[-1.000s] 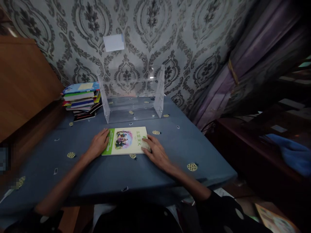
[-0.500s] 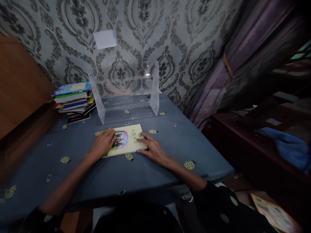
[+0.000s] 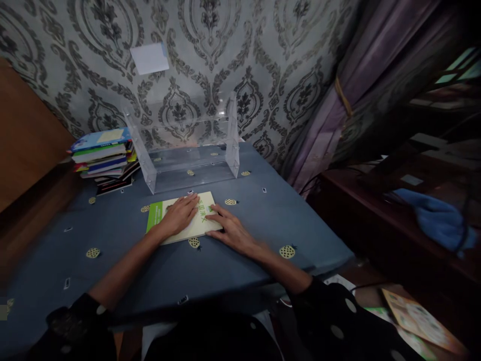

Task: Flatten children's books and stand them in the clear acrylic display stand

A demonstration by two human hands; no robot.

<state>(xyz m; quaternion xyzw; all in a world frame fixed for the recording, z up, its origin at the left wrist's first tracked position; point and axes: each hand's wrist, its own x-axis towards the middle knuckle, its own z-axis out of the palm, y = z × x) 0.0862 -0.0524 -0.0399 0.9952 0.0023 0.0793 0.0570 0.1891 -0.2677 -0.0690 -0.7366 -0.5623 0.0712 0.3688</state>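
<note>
Resting the left grip (image 3: 180, 215) flat across the middle of the book (image 3: 196, 227), fingers extended, clasping nothing; spreading the right grip (image 3: 233, 233) loosely, touching the book's right end. Having the book lying flat on the bench (image 3: 259, 220), in front of the clear rack (image 3: 233, 148).

The left hand (image 3: 179, 216) hides the middle of the book (image 3: 193, 230); the right hand (image 3: 233, 232) covers part of its right end. Print on the green band (image 3: 154, 215) is too small to read. The top edge cuts off the curtain (image 3: 361, 70)
</note>
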